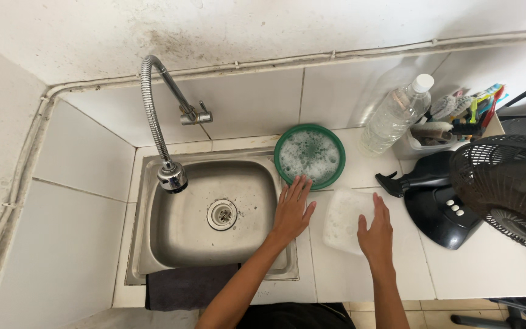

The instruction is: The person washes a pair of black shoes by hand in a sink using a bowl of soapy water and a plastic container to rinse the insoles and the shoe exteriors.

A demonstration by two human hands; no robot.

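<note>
We note left hand (292,210) spread flat, fingertips at the green soapy bowl (310,156), frame centre; right hand (375,231) spread on the clear tub (343,220); clear bottle (396,114) upper right.

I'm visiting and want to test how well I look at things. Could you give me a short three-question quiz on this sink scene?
1. True or false: the left hand touches the rim of the green bowl.
2. What fills the green bowl: A) rice, B) soapy foam, C) nothing?
3. Which thing lies under the fingertips of the right hand?

Key:
1. True; its fingertips reach the near rim, beside the sink.
2. B, white foam.
3. The clear plastic container on the counter.
</note>
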